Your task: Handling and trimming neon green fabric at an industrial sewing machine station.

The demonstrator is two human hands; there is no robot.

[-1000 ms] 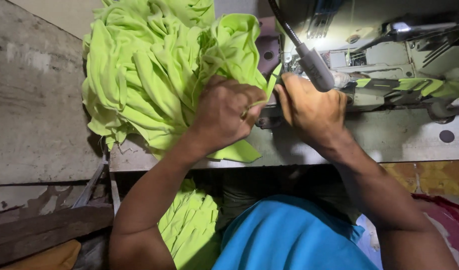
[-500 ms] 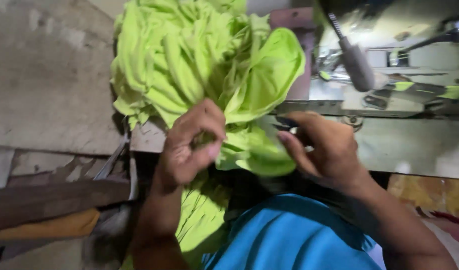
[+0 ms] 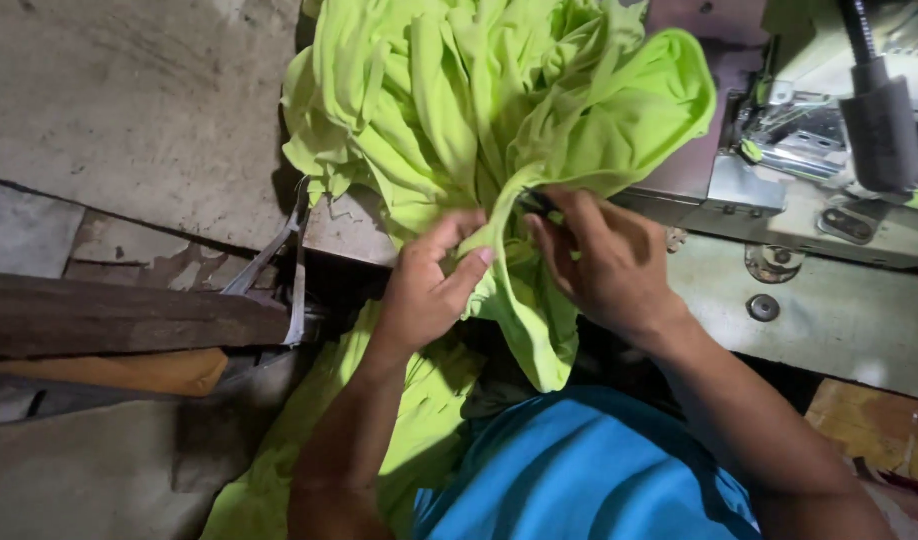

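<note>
The lime fabric heaps on the worktop ahead of both hands, one fold running down toward the person. The left hand pinches that fold; the right hand, equally near, grips it with a small dark tool.

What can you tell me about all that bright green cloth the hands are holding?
The green cloth is a bright lime, soft-looking knit fabric, bunched in many folds and ridges. Most of it lies heaped on the worn table, beside the grey sewing machine. One loose fold hangs off the table edge toward the person's blue shirt, and more drapes lower down. The left hand pinches a fold, and the right hand touches it while gripping a small dark tool.
</note>
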